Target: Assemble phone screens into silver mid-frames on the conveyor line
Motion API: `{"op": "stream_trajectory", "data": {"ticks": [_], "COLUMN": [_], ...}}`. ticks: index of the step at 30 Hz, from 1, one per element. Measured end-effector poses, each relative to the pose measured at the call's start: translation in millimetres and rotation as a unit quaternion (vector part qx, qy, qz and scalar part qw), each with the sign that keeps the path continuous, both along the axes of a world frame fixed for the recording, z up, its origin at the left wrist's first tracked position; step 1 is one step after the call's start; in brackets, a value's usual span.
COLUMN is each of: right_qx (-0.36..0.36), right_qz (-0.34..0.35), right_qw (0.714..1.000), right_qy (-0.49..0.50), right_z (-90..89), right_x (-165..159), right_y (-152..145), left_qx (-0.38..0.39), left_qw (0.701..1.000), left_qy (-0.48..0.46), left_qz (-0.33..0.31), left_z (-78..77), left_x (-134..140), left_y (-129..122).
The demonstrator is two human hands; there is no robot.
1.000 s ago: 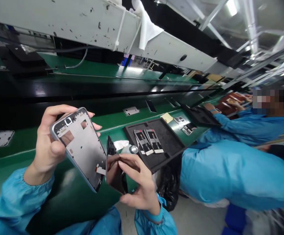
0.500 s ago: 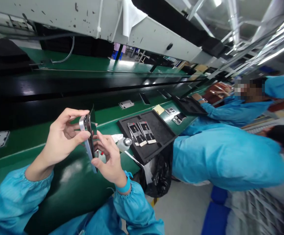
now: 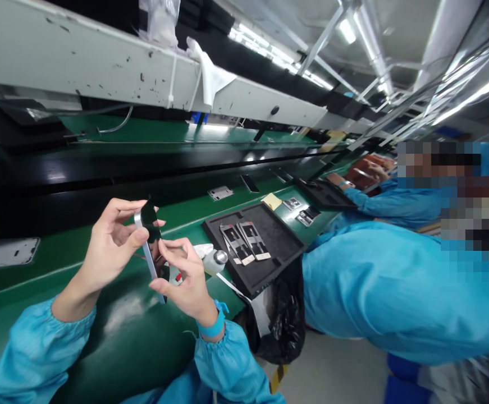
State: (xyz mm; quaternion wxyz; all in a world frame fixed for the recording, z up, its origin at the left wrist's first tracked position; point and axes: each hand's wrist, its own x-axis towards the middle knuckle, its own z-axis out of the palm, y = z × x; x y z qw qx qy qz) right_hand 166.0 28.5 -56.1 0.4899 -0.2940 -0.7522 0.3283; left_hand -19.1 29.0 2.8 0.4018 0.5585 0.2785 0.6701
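I hold a smartphone upright on its edge above the green bench, its silver frame toward me and its dark glossy front facing right. My left hand is closed on its upper part, thumb on the near silver edge and fingers at the top and behind. My right hand pinches the lower part, with the thumb near the bottom edge and fingertips against the dark front. Whether the front panel sits fully flush with the frame, I cannot tell. Beside my right hand stands a small dispenser bottle with a metal top.
A black foam tray carries several phone parts. A white phone panel lies at left and another behind the tray. A black bag hangs at the bench edge. A co-worker's blue sleeve is close on the right.
The phone has turned so that more of its dark front shows; the gap beside its front panel is less visible. My right fingers have shifted onto that front. The camera view has tilted up slightly.
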Motion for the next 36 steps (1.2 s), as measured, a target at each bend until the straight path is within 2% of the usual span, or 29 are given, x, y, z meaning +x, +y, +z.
{"op": "stream_trajectory", "data": {"ticks": [8,12,19,24,28,31,33,36], "right_qx": [-0.003,-0.001,-0.046,-0.018,0.019,0.015,-0.019,-0.125], "right_qz": [-0.008,-0.011,0.009,-0.015,-0.096,-0.091,-0.088,-0.079], "right_qw": [1.000,1.000,0.997,0.998,0.995,0.995,0.996,0.985], "right_qy": [0.024,0.028,0.065,0.065,0.026,-0.025,-0.009,0.093], "right_z": [0.2,1.6,-3.2,-0.9,0.3,5.3,13.6,31.9], "right_x": [-3,-5,-8,-13,-17,-14,-10,-5], "right_y": [0,-1,1,2,-7,-14,-13,3], "left_qx": [0.017,0.005,-0.050,-0.053,-0.135,-0.176,-0.193,-0.230], "left_qw": [1.000,1.000,0.997,0.997,0.983,0.967,0.959,0.948], "left_qy": [0.008,0.013,0.032,-0.009,-0.120,-0.183,-0.198,-0.185], "left_qz": [0.014,0.025,0.041,0.055,0.019,-0.012,-0.053,-0.120], "left_z": [0.6,1.8,6.6,1.1,-0.2,2.1,3.5,4.8], "left_x": [0,0,1,15,33,35,32,30], "left_y": [-2,-2,-5,-5,-7,-4,-1,2]}}
